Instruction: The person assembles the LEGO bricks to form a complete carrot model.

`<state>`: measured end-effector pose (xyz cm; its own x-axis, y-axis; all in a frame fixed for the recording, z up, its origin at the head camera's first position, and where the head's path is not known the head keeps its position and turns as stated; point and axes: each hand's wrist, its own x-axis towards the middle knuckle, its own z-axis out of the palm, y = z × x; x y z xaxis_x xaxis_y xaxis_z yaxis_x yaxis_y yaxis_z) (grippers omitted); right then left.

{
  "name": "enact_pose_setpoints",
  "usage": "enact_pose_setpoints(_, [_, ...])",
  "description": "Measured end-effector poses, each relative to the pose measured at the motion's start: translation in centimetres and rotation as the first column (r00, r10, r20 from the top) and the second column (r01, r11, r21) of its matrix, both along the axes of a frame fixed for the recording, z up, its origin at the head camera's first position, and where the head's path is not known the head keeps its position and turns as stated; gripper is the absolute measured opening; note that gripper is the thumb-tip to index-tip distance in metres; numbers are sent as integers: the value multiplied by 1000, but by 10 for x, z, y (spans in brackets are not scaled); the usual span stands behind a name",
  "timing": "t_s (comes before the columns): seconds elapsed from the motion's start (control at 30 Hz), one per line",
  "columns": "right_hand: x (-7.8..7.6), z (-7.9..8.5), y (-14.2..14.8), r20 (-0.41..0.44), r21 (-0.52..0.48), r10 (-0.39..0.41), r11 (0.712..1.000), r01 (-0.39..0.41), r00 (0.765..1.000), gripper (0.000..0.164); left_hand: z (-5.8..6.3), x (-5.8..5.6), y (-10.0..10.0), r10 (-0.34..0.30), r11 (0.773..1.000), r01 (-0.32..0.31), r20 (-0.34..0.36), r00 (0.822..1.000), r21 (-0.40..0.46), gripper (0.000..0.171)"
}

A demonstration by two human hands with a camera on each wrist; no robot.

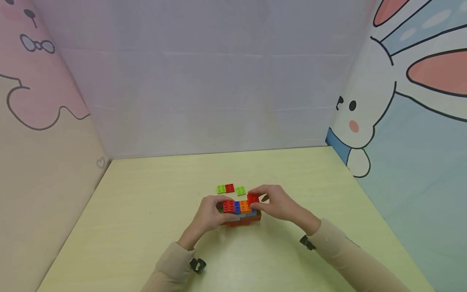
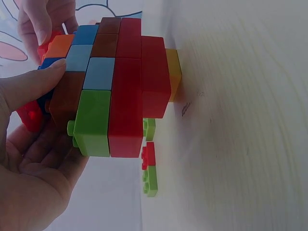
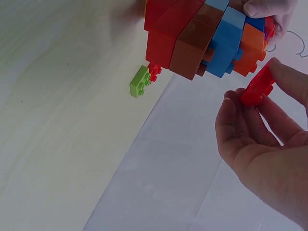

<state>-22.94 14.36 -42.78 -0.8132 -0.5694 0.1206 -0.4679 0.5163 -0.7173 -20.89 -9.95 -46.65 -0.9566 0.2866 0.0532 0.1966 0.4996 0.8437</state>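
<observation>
A model built of toy bricks (image 1: pixel 240 219) stands on the table, with red, brown, light blue, green and orange layers stacked up. My left hand (image 1: pixel 208 213) grips its left end, the thumb along the near side and the fingers behind. In my right hand (image 1: pixel 280 203) a red brick (image 3: pixel 257 89) is pinched between thumb and fingers, just above the model's top right end. The right wrist view shows this brick apart from the orange brick (image 3: pixel 250 48) and tilted. A yellow brick (image 2: pixel 173 74) sits under the model's red bricks.
Behind the model lie a green brick (image 1: pixel 221 189) touching a red brick (image 1: pixel 229 188), and another green brick (image 1: pixel 240 190) a little to the right. A pale wall (image 1: pixel 219 101) rises at the table's back edge, with printed walls on both sides.
</observation>
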Motion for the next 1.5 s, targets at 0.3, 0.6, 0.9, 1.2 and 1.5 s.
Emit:
enact_pose_setpoints(0.3, [2, 0, -3, 43, 36, 25, 999, -27, 999, 34, 1, 0, -1, -3, 1000, 3, -1, 1000, 9, 35])
enact_pose_setpoints(0.6, [1, -1, -6, 1, 61, 27, 998, -27, 1000, 34, 1, 0, -1, -6, 1000, 6, 1, 1000, 21, 36])
enact_pose_setpoints(0.9, [3, 7, -10, -26, 127, 41, 991, -38, 999, 32, 1, 0, -1, -14, 1000, 14, -5, 1000, 28, 34])
enact_pose_setpoints(1.2, [3, 7, -13, -45, 168, 24, 986, -17, 999, 33, 3, 1, 0, -9, 999, 9, 1, 1000, 34, 34])
enact_pose_setpoints(1.5, [-1, 13, -15, 15, 151, -10, 989, 8, 1000, 34, 2, 0, 0, -10, 1000, 10, -6, 1000, 22, 34])
